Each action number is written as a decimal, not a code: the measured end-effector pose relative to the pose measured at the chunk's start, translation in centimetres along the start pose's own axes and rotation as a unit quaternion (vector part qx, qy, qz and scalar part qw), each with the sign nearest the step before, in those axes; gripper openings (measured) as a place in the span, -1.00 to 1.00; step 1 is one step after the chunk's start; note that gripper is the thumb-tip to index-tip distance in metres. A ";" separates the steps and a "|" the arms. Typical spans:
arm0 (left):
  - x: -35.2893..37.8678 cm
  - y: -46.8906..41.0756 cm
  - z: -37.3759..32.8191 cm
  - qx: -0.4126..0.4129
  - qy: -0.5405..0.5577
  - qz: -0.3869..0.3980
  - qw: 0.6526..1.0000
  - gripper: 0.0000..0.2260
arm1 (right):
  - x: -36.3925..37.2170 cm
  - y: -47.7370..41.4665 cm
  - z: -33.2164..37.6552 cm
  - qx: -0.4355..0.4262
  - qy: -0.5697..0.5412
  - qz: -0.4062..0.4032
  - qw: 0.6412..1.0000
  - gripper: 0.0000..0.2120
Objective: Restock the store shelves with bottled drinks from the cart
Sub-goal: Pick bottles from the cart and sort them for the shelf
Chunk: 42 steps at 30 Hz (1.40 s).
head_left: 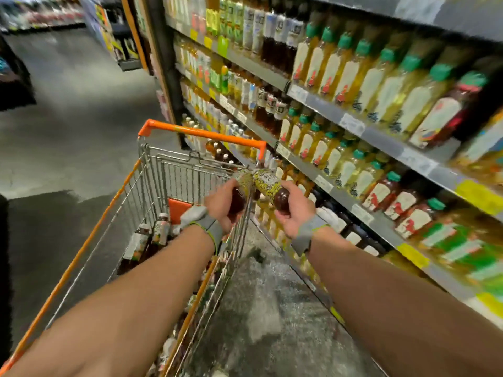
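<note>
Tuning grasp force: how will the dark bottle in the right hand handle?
The dark bottle looks full, so probably heavy for its size. The right hand cups only its base, so it may tip. The round body would likely roll if laid down.

A single view is given, taken from the person's head and directed forward and steeply downward along a store aisle. The scene is rendered by a wide-angle lens, so that straight edges are bent toward the borders. Both forearms are seen entering from the bottom corners and running up to mid-frame, close beneath the camera. The cart (152, 186) is looked into from above and behind its near right corner, its orange handle lying at the far end. The shelves (353, 126) are viewed obliquely along the right side, receding toward the upper left. The floor (68, 110) fills the left. No second view is provided, so nothing is shared.
</note>
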<state>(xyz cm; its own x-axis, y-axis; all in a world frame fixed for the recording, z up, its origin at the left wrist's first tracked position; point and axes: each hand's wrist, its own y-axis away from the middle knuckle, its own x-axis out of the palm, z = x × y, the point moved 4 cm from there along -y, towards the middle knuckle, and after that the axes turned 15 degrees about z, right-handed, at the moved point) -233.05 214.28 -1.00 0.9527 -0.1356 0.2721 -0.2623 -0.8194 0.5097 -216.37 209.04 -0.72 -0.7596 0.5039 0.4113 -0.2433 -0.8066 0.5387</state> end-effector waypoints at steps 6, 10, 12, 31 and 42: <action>13.2 4.2 2.1 0.033 -0.011 0.062 0.998 -0.72 | -10.0 6.2 5.3 -0.066 -0.037 -0.027 0.997 -0.81; 20.9 7.4 5.0 0.050 -0.025 0.097 0.994 -0.56 | -17.2 9.9 7.1 -0.087 -0.037 -0.050 0.994 -0.54; 24.9 9.5 6.8 0.052 -0.029 0.144 0.988 -0.61 | -20.9 11.8 7.6 -0.097 -0.055 -0.040 0.993 -0.60; 41.6 19.7 9.1 0.118 -0.202 0.483 0.844 -0.49 | -33.8 27.4 12.8 -0.353 0.021 -0.176 0.918 -0.52; 53.6 32.0 8.3 0.287 -0.231 0.542 0.755 -0.70 | -40.0 41.4 20.5 -0.456 0.106 -0.340 0.816 -0.50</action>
<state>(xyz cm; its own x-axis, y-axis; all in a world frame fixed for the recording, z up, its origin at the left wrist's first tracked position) -189.15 176.18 23.15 0.2121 -0.9714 -0.1067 -0.9433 -0.1750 -0.2819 -183.72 161.85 20.17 -0.3267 0.9435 0.0563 -0.9256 -0.3073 -0.2209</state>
